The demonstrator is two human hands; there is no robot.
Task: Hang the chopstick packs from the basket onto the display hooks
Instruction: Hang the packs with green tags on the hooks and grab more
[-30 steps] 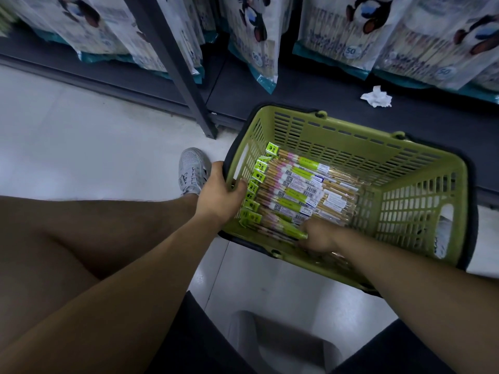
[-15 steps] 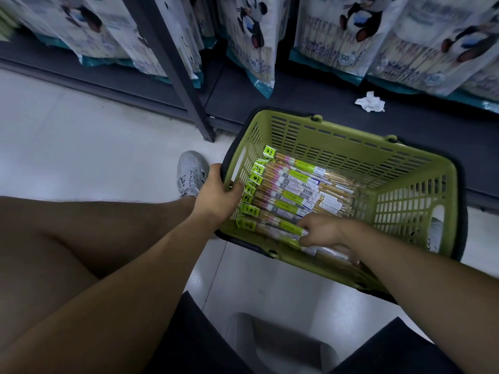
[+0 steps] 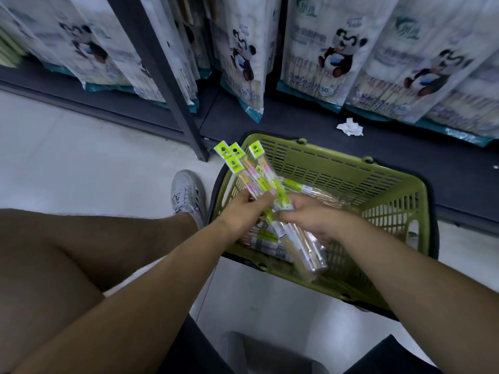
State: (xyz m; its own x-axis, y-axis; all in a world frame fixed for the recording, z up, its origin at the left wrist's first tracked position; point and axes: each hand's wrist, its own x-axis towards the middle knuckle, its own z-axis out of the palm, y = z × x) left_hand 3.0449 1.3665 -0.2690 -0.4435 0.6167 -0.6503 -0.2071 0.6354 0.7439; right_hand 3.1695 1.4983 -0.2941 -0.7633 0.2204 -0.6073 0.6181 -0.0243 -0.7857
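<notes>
Head view looks down on a dark shelf unit (image 3: 162,76) hung with large panda-printed bags (image 3: 332,49). On the pale floor in front of it sits our green basket (image 3: 378,168), with loose chopstick packs (image 3: 318,193) lying in its bottom. Above the basket's left side, our left hand (image 3: 243,209) curls its fingers round a fanned bundle of packs (image 3: 253,174), green header cards pointing up and away. Our right hand (image 3: 310,220), just beside it, grips the same bundle lower down with bent fingers, the plain ends jutting toward us. A grey shoe (image 3: 186,193) stands left of the basket. A crumpled white paper (image 3: 349,127) lies on the shelf base.
</notes>
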